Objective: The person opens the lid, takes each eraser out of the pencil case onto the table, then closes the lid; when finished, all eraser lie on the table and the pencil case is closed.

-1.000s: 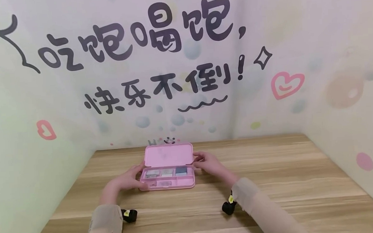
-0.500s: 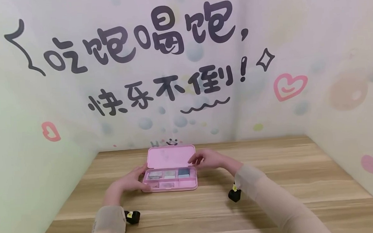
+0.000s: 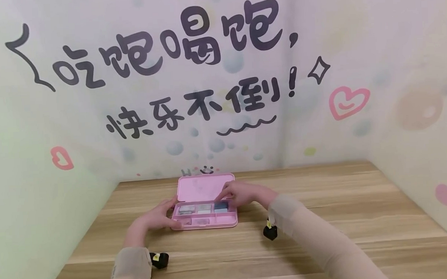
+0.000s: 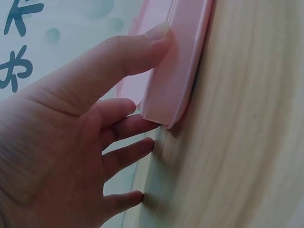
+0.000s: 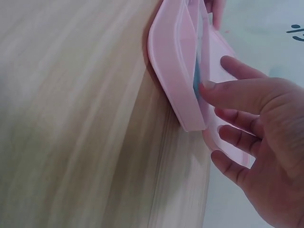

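Note:
A pink plastic case lies on the table, its lid raised at the back. Its divided tray holds several small rectangular blocks, pale grey ones and a dark blue one, their kind too small to tell. My left hand holds the case's left end, with the thumb on the front wall and fingers at the end and behind. My right hand reaches over the right end. In the right wrist view its thumb is at the tray beside the blue block, apart from the index finger.
The wooden table carries the case near its back edge. A printed fabric wall stands close behind, with side walls to left and right. Small black cameras hang under both wrists.
My right hand has moved from the case's right hinge area, up past the lid, then left and down over the blue block. My left hand keeps its hold; the head view has shifted slightly.

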The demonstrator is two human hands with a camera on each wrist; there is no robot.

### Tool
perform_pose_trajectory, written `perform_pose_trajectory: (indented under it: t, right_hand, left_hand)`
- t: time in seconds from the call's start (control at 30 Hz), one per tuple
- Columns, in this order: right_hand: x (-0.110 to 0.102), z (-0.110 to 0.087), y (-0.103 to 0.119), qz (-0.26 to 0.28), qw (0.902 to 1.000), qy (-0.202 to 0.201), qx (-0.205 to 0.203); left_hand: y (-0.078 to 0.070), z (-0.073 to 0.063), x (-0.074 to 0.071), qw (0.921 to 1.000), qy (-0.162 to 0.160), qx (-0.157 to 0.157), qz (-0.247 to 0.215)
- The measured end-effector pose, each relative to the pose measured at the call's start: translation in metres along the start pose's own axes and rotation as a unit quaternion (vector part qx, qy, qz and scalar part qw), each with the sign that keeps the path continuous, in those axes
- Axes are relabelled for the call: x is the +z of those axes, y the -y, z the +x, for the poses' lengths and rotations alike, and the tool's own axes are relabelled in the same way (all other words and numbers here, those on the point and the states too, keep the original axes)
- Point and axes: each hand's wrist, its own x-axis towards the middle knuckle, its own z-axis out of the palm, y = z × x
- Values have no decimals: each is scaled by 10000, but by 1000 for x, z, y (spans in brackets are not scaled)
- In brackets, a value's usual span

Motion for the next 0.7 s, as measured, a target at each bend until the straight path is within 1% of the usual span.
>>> perform_pose_trajectory:
  t: [0.17,0.33,0.53,0.7]
  right_hand:
    - [1,3,3,-345,9994,53,-15]
    - [1,5,4,-501,9986,142,-58]
    - [3,6,3,-481,9987,169,-26]
    - [5,9,5,-572,9980,240,-137]
  left_hand:
    - [0,0,0,10000,-5,-22,7]
    - [-3,0,-2,10000,18,-12,-10]
    - [-4,0,-1,10000,28,16,-69]
    - [-3,-1,0,9999,40,-1,-107]
